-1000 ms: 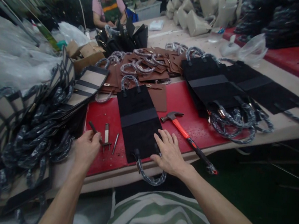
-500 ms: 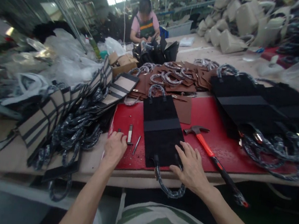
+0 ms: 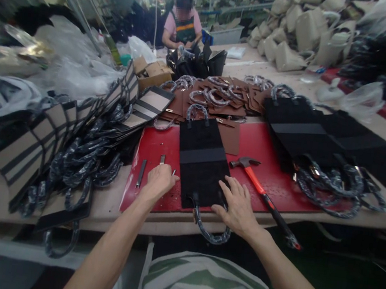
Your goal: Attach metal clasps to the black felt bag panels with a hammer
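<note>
A black bag panel [image 3: 201, 174] lies flat on the red work mat [image 3: 280, 184], with plastic-wrapped handles at its far and near ends. My right hand [image 3: 238, 206] rests open, fingers spread, on the panel's near right corner beside the near handle [image 3: 211, 237]. Left of the panel, my left hand [image 3: 159, 181] is closed over small metal tools; its fingertips are partly hidden, so what they grip is unclear. The end of a metal rod [image 3: 174, 172] and a flat metal tool [image 3: 162, 159] show past its fingers. A dark metal strip [image 3: 141, 173] lies further left.
A claw hammer [image 3: 261, 191] lies right of the panel, its handle past the table edge. Stacked black panels [image 3: 298, 127] lie to the right, brown panels [image 3: 229, 137] behind, striped panels [image 3: 32, 147] to the left. A co-worker [image 3: 183, 22] sits across the table.
My left hand has moved right over the metal tools, uncovering the dark strip. My right hand stays on the panel. The whole view has shifted slightly.
</note>
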A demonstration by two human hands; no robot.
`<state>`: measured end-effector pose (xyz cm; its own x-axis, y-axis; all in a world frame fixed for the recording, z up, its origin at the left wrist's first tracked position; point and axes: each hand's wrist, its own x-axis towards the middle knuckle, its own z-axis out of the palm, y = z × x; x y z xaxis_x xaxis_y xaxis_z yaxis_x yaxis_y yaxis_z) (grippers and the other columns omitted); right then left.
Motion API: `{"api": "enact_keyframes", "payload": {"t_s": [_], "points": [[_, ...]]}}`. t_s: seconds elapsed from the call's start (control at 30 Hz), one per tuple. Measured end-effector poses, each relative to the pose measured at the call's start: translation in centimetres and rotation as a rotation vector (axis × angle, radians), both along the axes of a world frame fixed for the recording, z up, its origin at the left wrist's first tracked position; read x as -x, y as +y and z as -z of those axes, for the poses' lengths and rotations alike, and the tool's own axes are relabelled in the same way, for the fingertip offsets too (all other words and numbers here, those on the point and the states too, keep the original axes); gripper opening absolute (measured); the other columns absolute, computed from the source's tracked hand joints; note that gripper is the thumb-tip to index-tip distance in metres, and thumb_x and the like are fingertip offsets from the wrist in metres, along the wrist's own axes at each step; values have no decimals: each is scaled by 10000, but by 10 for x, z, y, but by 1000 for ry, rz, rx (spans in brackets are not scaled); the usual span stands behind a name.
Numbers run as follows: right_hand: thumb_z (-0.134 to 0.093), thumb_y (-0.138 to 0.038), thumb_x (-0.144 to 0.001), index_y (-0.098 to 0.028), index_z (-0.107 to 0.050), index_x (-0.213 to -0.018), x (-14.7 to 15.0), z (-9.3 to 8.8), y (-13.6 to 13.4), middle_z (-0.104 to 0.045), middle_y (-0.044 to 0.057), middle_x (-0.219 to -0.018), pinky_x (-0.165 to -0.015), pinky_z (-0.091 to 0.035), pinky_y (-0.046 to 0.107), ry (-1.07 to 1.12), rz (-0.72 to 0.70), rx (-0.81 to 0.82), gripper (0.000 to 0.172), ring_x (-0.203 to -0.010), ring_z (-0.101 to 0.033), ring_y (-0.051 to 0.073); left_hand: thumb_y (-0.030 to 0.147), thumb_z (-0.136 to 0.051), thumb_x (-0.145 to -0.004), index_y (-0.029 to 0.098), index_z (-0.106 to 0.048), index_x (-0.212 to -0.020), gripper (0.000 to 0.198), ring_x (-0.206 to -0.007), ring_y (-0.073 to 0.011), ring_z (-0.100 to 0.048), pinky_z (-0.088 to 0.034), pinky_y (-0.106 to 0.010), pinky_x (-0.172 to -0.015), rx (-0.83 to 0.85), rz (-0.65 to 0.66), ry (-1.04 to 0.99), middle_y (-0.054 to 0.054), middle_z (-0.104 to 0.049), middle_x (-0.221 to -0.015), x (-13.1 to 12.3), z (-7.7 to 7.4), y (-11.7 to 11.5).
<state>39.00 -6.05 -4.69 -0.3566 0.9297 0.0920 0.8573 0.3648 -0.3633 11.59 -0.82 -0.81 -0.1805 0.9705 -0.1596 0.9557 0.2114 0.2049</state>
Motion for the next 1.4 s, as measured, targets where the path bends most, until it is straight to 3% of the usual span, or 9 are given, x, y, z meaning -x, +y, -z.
{"api": "enact_keyframes", "payload": {"t_s": [0.13,0.23,0.3,0.4,0.5,0.6,0.73,1.13,1.4], "points": [[-645,-402,-818,-147,-435,-1449,0,-2,-2,-317,174,-1570,-1169,-186,565,13,10,25,712,-1456,-240,335,311,-682,-706,194,-616,-551,205,-780,-302,-705,-492,-341,-666,5,13,-93,-137,-708,-673,3,-2,8],[-660,-404,-811,-140,-431,-1454,0,-3,-4,-311,175,-1573,-1175,-173,556,19,13,39,732,-1460,-227,338,349,-578,-792,194,-589,-580,262,-660,-235,-681,-483,-300,-600,-24,47,-211,-85,-683,-612,6,-10,8],[-664,-409,-810,-133,-430,-1455,0,-3,-4,-307,179,-1574,-1178,-163,553,31,10,33,740,-1460,-224,342,411,-547,-822,184,-586,-653,285,-574,-192,-652,-491,-280,-564,-76,12,-505,-53,-674,-605,0,-14,3],[-662,-402,-812,-134,-429,-1455,0,-2,-5,-303,174,-1577,-1180,-158,554,45,18,18,735,-1461,-223,345,456,-644,-768,164,-578,-780,299,-567,-164,-660,-551,-295,-605,-166,-78,-1088,-44,-701,-694,-24,-11,-12],[-666,-392,-808,-137,-437,-1450,0,-2,-5,-316,173,-1573,-1178,-165,558,46,21,12,728,-1460,-230,346,429,-681,-774,169,-564,-906,314,-665,-170,-704,-592,-329,-685,-232,-96,-1309,-54,-727,-802,-57,2,-27],[-676,-396,-802,-130,-441,-1448,1,-3,-5,-326,188,-1567,-1175,-169,566,50,18,11,737,-1456,-242,352,380,-677,-807,171,-573,-928,263,-768,-182,-723,-595,-336,-763,-312,-47,-1249,-56,-724,-826,-79,18,-37],[-688,-404,-795,-129,-452,-1442,1,-4,-6,-320,190,-1569,-1178,-164,567,57,21,9,741,-1455,-243,360,340,-653,-844,175,-565,-932,206,-786,-174,-724,-589,-308,-755,-353,-22,-1180,-54,-722,-853,-86,31,-42],[-698,-407,-792,-129,-436,-1454,-1,-2,-6,-307,178,-1578,-1189,-145,555,79,26,17,765,-1468,-214,353,326,-572,-917,187,-531,-958,151,-801,-159,-718,-588,-317,-789,-363,35,-1161,-49,-733,-869,-87,32,-48],[-696,-421,-794,-133,-449,-1444,-1,-2,-6,-325,181,-1567,-1183,-151,567,76,26,8,753,-1459,-225,362,272,-517,-935,201,-555,-954,83,-808,-158,-703,-567,-306,-788,-413,170,-979,-37,-719,-880,-85,37,-51]]}}
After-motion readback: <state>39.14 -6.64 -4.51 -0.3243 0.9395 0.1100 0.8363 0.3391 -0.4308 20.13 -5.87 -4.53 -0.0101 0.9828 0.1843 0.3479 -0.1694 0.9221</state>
